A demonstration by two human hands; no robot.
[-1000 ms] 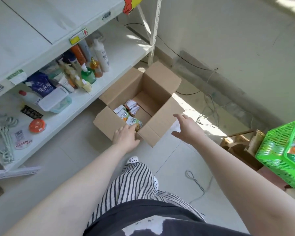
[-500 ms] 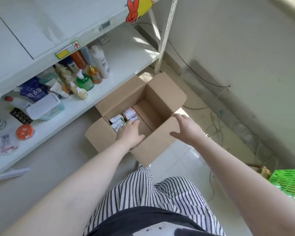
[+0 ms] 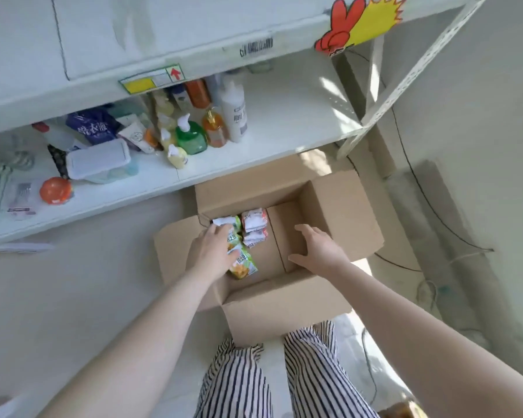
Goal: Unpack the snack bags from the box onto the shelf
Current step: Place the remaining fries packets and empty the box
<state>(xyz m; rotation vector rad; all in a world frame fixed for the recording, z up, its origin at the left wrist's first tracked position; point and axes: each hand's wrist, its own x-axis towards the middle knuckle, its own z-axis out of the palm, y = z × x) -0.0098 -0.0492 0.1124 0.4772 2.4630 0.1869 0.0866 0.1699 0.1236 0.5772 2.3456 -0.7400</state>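
Snack bags (image 3: 244, 236): green and white-red packs lying in the left half of the open cardboard box (image 3: 341, 212) on the floor. Left hand (image 3: 215, 251): inside the box, fingers on the green packs; whether it grasps any cannot be told. Right hand (image 3: 317, 248): fingers spread, holding nothing, over the box's right half. Shelf (image 3: 284, 116): just beyond the box, carrying bottles (image 3: 233, 113) and a lidded tub (image 3: 98, 159).

Before you, the floor (image 3: 73, 297) carries the open box (image 3: 284, 309); the shelf (image 3: 284, 122) holds bottles (image 3: 233, 113) and a lidded tub (image 3: 98, 159).
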